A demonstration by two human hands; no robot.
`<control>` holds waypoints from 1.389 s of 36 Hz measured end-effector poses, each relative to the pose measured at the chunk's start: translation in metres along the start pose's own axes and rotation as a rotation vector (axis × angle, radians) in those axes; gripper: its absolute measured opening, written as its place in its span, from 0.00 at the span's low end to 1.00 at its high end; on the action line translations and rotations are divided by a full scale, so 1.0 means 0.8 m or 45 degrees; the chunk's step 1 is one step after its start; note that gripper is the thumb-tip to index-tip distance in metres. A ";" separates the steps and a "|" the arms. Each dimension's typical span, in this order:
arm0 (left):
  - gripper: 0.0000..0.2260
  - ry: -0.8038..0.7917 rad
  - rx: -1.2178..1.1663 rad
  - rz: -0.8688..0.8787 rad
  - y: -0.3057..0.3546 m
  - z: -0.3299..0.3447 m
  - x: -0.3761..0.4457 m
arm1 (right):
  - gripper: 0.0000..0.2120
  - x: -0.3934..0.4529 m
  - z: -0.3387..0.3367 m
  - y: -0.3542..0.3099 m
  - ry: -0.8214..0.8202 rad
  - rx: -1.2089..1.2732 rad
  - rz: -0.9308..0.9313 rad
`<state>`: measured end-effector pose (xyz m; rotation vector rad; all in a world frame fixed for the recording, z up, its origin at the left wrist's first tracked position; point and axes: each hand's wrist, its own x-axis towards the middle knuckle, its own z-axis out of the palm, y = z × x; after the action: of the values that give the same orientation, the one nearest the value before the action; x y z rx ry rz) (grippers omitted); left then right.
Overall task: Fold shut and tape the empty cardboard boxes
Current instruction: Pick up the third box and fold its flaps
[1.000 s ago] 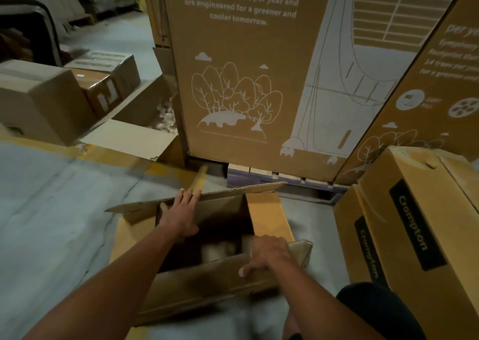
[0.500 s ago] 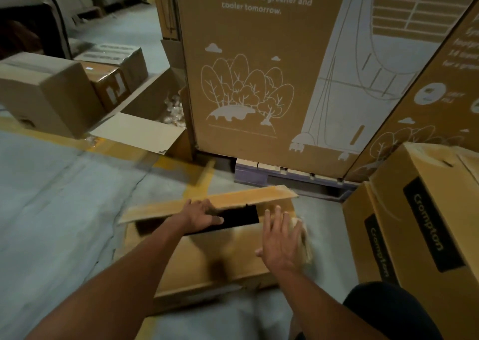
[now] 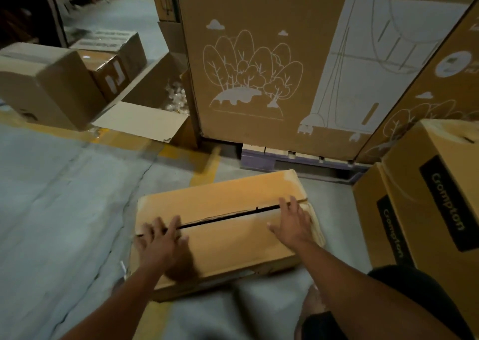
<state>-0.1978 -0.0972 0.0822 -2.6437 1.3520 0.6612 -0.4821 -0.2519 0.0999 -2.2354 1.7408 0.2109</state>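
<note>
A long brown cardboard box (image 3: 228, 238) lies on the grey floor in front of me. Its two top flaps are folded down and meet along a thin dark seam (image 3: 223, 216). My left hand (image 3: 163, 243) lies flat on the left end of the top, fingers spread across the seam. My right hand (image 3: 291, 224) presses flat on the right end, fingertips reaching the seam. No tape shows on the seam.
A tall printed carton (image 3: 272, 67) on a pallet (image 3: 298, 158) stands just behind the box. Two "Crompton" boxes (image 3: 435, 197) stand at the right. At the left are a shut box (image 3: 44, 85), taped boxes (image 3: 111, 54) and an open box (image 3: 145, 116). My knee (image 3: 414, 293) is at lower right.
The box was open a second ago. Both hands have pushed the far and near flaps down, and the top is now shut with only a thin seam showing.
</note>
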 end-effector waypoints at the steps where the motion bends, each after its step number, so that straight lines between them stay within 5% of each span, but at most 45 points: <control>1: 0.25 -0.008 -0.052 -0.065 -0.011 0.003 0.002 | 0.38 0.002 0.002 0.001 0.038 0.043 0.086; 6: 0.23 0.014 -0.257 -0.187 -0.041 0.012 0.015 | 0.35 0.016 0.017 0.009 -0.110 0.100 0.276; 11: 0.24 0.187 -0.415 -0.359 -0.026 0.021 0.036 | 0.24 0.045 0.021 0.008 0.142 0.160 0.370; 17: 0.28 0.392 -0.272 -0.499 0.000 0.049 0.042 | 0.37 0.074 0.063 -0.002 0.260 0.030 0.525; 23: 0.30 0.296 -0.272 -0.501 -0.004 0.044 0.042 | 0.40 0.075 0.077 0.001 0.346 -0.076 0.531; 26: 0.32 0.245 -0.436 -0.615 0.002 0.022 0.052 | 0.40 0.074 0.060 0.000 0.218 -0.035 0.567; 30: 0.30 0.177 -0.604 -0.634 0.006 -0.019 0.068 | 0.43 0.080 0.015 0.001 -0.011 0.130 0.635; 36: 0.25 0.089 -0.444 -0.558 0.026 -0.097 0.064 | 0.42 0.054 -0.078 -0.002 -0.132 0.124 0.702; 50: 0.28 -0.092 -0.319 -0.172 0.184 -0.397 -0.050 | 0.57 -0.102 -0.384 0.047 -0.042 0.428 1.222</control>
<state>-0.2293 -0.2444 0.4007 -2.8380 1.1262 0.9539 -0.5595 -0.2841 0.4086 -1.0326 2.4628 0.1308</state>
